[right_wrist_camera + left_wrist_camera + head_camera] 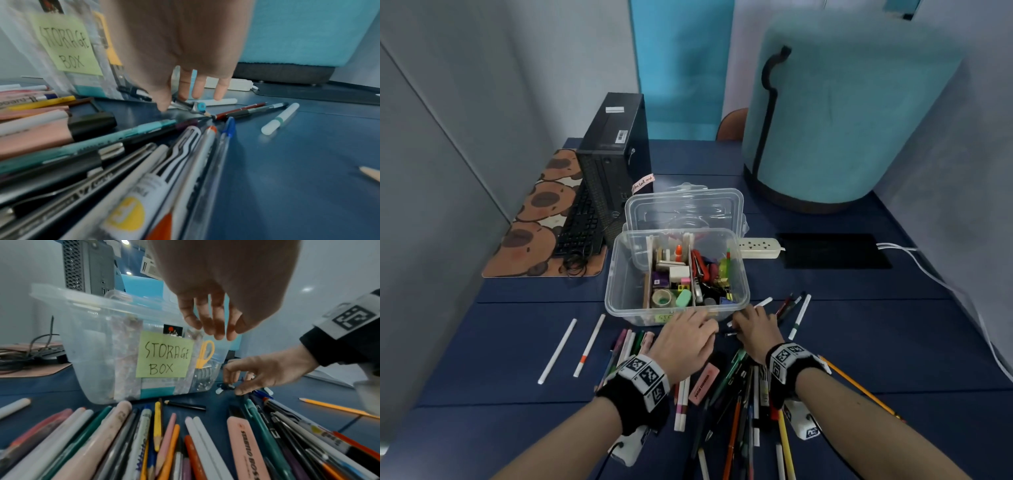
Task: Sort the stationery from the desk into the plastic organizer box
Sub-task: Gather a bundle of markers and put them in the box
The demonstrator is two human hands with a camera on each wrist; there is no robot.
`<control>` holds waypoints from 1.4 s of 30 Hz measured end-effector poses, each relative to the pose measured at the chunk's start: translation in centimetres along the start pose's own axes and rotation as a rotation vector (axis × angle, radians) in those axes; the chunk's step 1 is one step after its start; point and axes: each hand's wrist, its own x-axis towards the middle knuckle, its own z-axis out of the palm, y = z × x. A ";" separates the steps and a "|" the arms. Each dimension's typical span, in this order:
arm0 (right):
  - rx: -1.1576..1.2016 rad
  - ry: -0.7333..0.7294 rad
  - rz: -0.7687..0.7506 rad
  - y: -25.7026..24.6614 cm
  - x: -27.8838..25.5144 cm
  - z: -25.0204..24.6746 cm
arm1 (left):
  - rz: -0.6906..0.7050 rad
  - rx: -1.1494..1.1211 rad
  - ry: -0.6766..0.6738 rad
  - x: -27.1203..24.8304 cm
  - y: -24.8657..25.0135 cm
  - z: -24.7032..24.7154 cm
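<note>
Grey partition walls [448, 102], blue door panel [681, 68], dark blue desk [517, 342], teal-covered bulky object [852, 116].

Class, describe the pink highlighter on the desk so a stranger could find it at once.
Start at the clear storage box on the blue desk. Just in front, between the two wrists, lies the pink highlighter among the pens. It alone is short, flat and wide with black lettering; its neighbours are thin.

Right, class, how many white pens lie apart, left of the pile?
2: a plain white pen leftmost, an orange-banded pen beside it. Others may hide in the pile.
</note>
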 end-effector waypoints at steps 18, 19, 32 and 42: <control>0.750 0.364 0.362 -4.5 3.2 -12.4 | -0.997 0.039 0.345 -8.2 -17.8 -3.2; 0.653 0.281 0.372 -5.1 3.9 -11.9 | -1.148 -0.002 0.196 -10.2 -20.2 -2.6; 0.116 0.031 0.343 -6.8 6.2 -10.9 | -1.335 0.004 -0.324 -13.7 -23.4 0.1; 0.474 0.440 0.316 -3.9 -1.8 -10.7 | -1.457 -0.408 -0.070 -13.7 -20.8 0.5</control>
